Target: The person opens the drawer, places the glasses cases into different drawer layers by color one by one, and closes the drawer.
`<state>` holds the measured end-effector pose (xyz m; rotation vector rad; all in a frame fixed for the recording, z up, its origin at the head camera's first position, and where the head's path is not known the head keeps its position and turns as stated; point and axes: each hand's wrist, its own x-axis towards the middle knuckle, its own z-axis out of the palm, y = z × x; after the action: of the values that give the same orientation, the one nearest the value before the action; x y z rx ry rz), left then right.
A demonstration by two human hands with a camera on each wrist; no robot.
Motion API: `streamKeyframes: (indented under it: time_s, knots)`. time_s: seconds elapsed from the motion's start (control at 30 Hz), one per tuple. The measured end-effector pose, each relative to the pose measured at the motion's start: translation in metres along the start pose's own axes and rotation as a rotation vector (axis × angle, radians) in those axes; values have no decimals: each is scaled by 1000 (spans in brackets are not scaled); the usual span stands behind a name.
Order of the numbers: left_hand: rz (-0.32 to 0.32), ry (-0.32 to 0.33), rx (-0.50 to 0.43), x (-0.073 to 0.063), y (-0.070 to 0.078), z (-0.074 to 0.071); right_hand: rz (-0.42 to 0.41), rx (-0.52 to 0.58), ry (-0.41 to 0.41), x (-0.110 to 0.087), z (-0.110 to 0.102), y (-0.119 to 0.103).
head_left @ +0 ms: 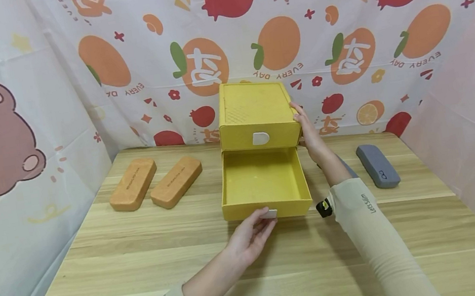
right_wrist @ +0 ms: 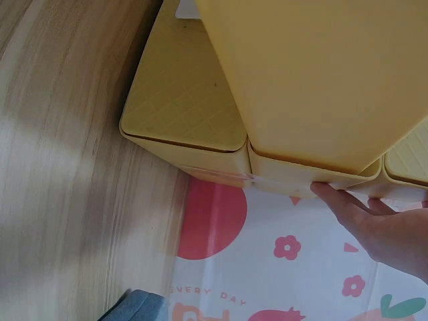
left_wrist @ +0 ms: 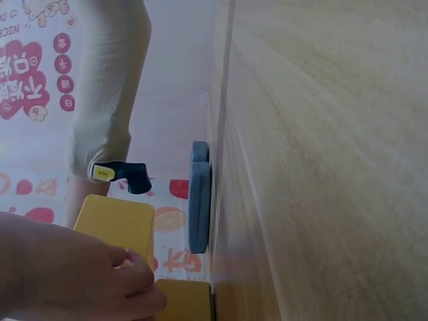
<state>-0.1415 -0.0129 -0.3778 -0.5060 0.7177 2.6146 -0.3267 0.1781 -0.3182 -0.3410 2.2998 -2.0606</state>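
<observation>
A yellow stacked drawer box (head_left: 259, 135) stands at the back of the table, its middle drawer (head_left: 264, 174) pulled out, with nothing visible inside. My left hand (head_left: 251, 238) pinches the white tab (head_left: 271, 213) on that drawer's front; in the left wrist view the left hand (left_wrist: 80, 271) hides the tab. On the box's right side, my right hand (head_left: 308, 129) rests with extended fingers. The right wrist view shows the right hand (right_wrist: 381, 227) touching the side of the middle unit, above the closed bottom drawer (right_wrist: 184, 87).
Two orange-brown cases (head_left: 133, 185) lie left of the box. To the right is a grey case (head_left: 378, 166) with a glasses mark; another grey case (head_left: 347, 166) is partly hidden behind my right forearm. A fruit-print cloth (head_left: 152, 68) hangs close behind the box.
</observation>
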Motion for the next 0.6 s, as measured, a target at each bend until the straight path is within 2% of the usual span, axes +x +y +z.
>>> streamKeyframes:
  time_s: [0.2, 0.33, 0.43, 0.5, 0.6]
  knots:
    - [-15, -18, 82, -4, -1, 1, -2, -12, 13, 0, 0, 2]
    - [-89, -46, 156, -7, -2, -1, -9, -11, 11, 0, 0, 2]
    - [-170, -143, 259, -10, -4, -2, -8, -13, 6, 0, 0, 2]
    - [-212, -249, 345, -12, -4, -3, -8, -12, 6, 0, 0, 1]
    - [-222, -401, 442, -18, -1, 0, -10, -9, 4, 0, -1, 2]
